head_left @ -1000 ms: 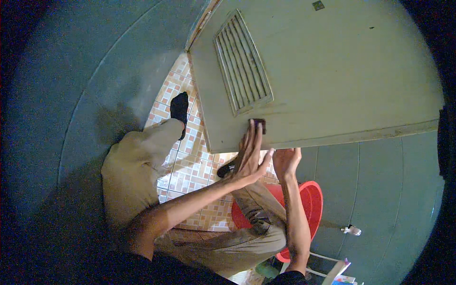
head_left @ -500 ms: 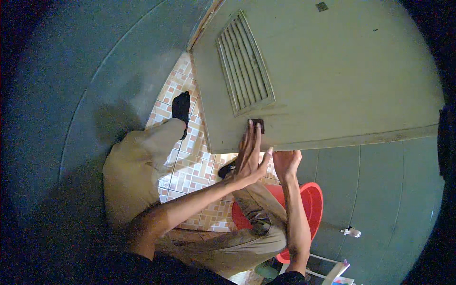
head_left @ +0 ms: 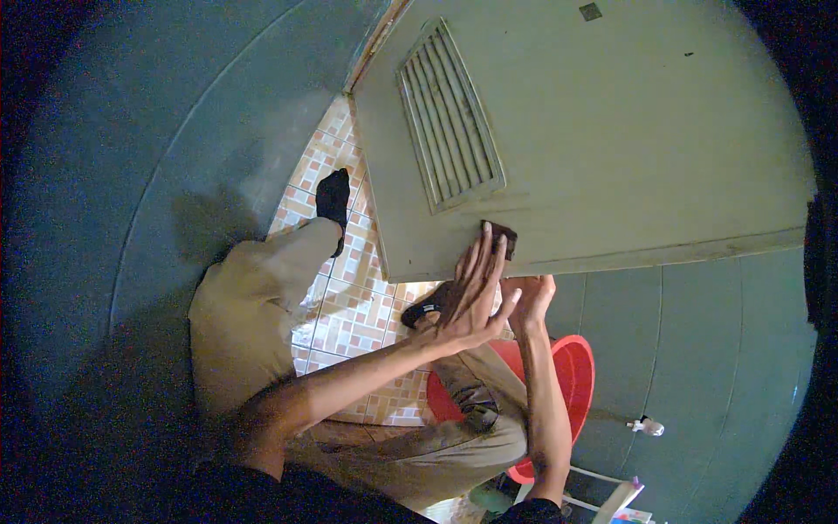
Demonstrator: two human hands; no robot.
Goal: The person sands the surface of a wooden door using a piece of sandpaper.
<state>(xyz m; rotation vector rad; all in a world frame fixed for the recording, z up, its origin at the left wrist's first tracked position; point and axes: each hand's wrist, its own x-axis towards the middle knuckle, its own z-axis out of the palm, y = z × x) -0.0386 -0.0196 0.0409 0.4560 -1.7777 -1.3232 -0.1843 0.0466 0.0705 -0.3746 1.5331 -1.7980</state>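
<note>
A pale green door [head_left: 628, 148] with a louvred vent [head_left: 452, 118] stands before me. Pressed flat to its face near the lower edge in view is a small dark brown pad [head_left: 504, 241]. My left hand [head_left: 476, 301] holds this pad under outstretched fingers, its thumb apart and pointing toward the door's edge. Close beside it, my right hand [head_left: 529, 301] grips the door edge. The right fingertips are hidden behind the door.
A red tub [head_left: 572, 375] stands behind my right forearm. On the green wall at right is a small tap [head_left: 646, 427]. Mosaic-patterned tiles [head_left: 349, 306] cover the floor under my bent legs. A white rack-like frame [head_left: 618, 502] shows at the lower right.
My left hand and the brown pad have slid to the right across the door, away from the vent's corner. My right hand stays at the door edge.
</note>
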